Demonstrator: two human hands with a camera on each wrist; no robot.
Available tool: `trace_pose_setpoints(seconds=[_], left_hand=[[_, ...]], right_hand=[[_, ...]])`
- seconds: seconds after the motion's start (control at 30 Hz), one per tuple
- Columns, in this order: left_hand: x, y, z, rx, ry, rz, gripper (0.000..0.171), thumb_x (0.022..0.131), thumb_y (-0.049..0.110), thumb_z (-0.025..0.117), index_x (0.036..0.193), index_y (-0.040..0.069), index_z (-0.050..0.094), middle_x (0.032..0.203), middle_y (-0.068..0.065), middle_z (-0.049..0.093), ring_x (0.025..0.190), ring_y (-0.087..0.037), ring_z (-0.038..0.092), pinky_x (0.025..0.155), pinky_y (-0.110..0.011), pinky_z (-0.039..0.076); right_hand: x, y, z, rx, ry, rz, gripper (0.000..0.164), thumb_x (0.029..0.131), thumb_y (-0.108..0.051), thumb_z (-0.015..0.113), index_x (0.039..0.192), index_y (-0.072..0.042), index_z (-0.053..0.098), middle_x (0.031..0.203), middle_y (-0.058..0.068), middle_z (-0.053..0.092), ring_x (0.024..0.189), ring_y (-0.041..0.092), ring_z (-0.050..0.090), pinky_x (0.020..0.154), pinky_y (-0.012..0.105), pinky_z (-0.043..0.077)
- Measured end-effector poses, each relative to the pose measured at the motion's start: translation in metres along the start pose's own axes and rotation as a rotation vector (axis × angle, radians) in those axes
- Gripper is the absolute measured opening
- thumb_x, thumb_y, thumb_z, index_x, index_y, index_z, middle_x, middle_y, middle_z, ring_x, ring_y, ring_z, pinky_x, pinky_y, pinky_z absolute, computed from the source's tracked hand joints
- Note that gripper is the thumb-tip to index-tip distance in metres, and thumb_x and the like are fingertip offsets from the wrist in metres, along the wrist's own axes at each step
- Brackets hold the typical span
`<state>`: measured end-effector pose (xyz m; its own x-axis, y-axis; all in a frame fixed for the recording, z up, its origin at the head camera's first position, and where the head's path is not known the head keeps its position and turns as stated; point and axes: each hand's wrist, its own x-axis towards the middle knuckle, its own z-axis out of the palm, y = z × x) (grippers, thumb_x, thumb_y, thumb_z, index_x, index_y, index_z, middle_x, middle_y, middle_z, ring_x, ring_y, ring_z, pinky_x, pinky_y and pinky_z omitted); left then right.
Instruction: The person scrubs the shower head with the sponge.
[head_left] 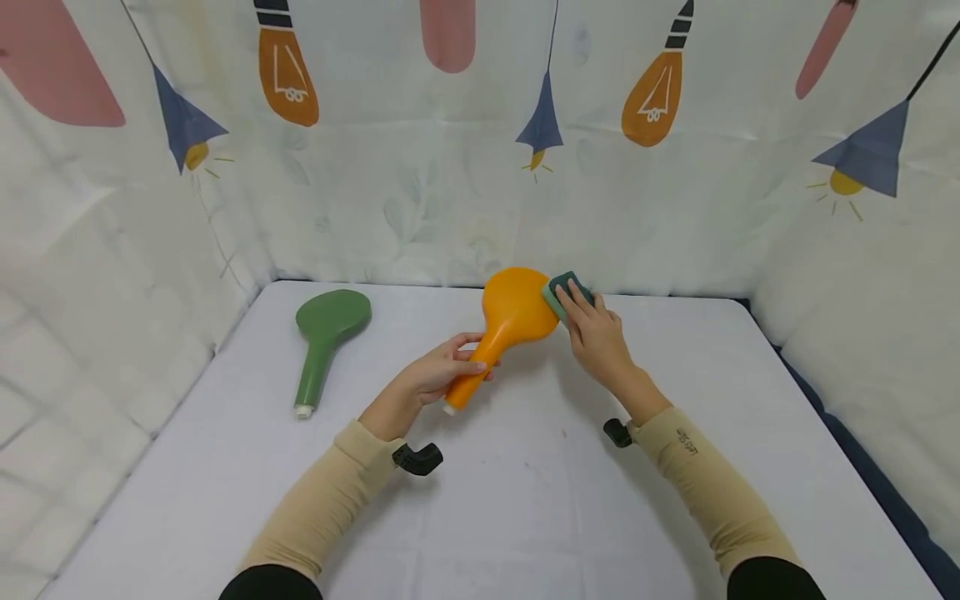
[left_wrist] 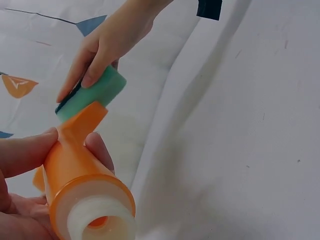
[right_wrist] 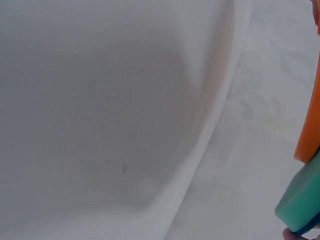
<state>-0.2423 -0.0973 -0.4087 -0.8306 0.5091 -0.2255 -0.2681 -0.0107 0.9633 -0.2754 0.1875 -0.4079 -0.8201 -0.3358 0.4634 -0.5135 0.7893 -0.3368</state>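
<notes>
The left hand (head_left: 450, 367) grips the handle of an orange shower head (head_left: 517, 307), thumb and fingers clamped round it; the shower head is held tilted above the white table (head_left: 495, 517), round end away from the person, its hollow white end nearest; the right hand (head_left: 603, 342) pinches a green sponge (head_left: 572, 293) against the round end's right edge; a green shower head (head_left: 332, 321) lies on the table to the left.

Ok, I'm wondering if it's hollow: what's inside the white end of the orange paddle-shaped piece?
The white end has a round opening, showing a pale inner wall and some orange. The body of the orange paddle-shaped piece hides anything deeper.
</notes>
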Motion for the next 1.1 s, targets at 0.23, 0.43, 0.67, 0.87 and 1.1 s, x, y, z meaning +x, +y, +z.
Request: trace_pose_setpoints(seconds=[0.23, 0.43, 0.67, 0.87, 1.1], left_hand=[[-0.009, 0.001, -0.007, 0.051, 0.044, 0.009, 0.056, 0.105, 0.002, 0.053, 0.156, 0.002, 0.029, 0.143, -0.034, 0.05, 0.11, -0.034, 0.064, 0.088, -0.033, 0.044], [-0.016, 0.001, -0.014, 0.082, 0.05, 0.016, 0.057, 0.105, 0.002, 0.052, 0.157, 0.001, 0.028, 0.143, -0.036, 0.05, 0.115, -0.041, 0.06, 0.089, -0.033, 0.045], [-0.017, 0.0, -0.015, 0.085, 0.033, 0.028, 0.056, 0.105, 0.001, 0.051, 0.156, 0.0, 0.029, 0.144, -0.036, 0.049, 0.117, -0.043, 0.058, 0.091, -0.034, 0.046], [-0.018, 0.002, -0.013, 0.087, 0.033, 0.027, 0.057, 0.105, 0.001, 0.051, 0.157, 0.0, 0.029, 0.142, -0.035, 0.051, 0.112, -0.038, 0.062, 0.089, -0.032, 0.046], [-0.02, 0.002, -0.01, 0.124, 0.0, 0.044, 0.056, 0.104, 0.001, 0.054, 0.155, -0.001, 0.032, 0.13, -0.027, 0.063, 0.107, -0.035, 0.063, 0.086, -0.029, 0.048]], right_hand=[[0.004, -0.021, 0.016, 0.057, 0.041, -0.127, 0.049, 0.106, -0.009, 0.053, 0.155, -0.009, 0.046, 0.159, 0.016, 0.038, 0.141, 0.059, 0.031, 0.104, 0.069, 0.035], [0.0, -0.037, 0.027, 0.008, 0.066, -0.292, 0.052, 0.102, -0.005, 0.059, 0.153, -0.009, 0.049, 0.159, 0.016, 0.04, 0.141, 0.058, 0.031, 0.102, 0.069, 0.038], [-0.002, -0.043, 0.033, -0.054, 0.113, -0.546, 0.058, 0.095, 0.0, 0.067, 0.149, -0.013, 0.05, 0.156, 0.016, 0.044, 0.139, 0.057, 0.037, 0.098, 0.072, 0.041], [0.005, -0.03, 0.031, -0.023, 0.128, -0.538, 0.055, 0.095, 0.0, 0.064, 0.148, -0.011, 0.052, 0.156, 0.017, 0.045, 0.141, 0.055, 0.034, 0.101, 0.071, 0.039], [0.015, -0.014, 0.023, 0.097, 0.17, -0.312, 0.047, 0.101, 0.0, 0.055, 0.148, -0.003, 0.054, 0.154, 0.02, 0.045, 0.137, 0.061, 0.035, 0.102, 0.072, 0.036]])
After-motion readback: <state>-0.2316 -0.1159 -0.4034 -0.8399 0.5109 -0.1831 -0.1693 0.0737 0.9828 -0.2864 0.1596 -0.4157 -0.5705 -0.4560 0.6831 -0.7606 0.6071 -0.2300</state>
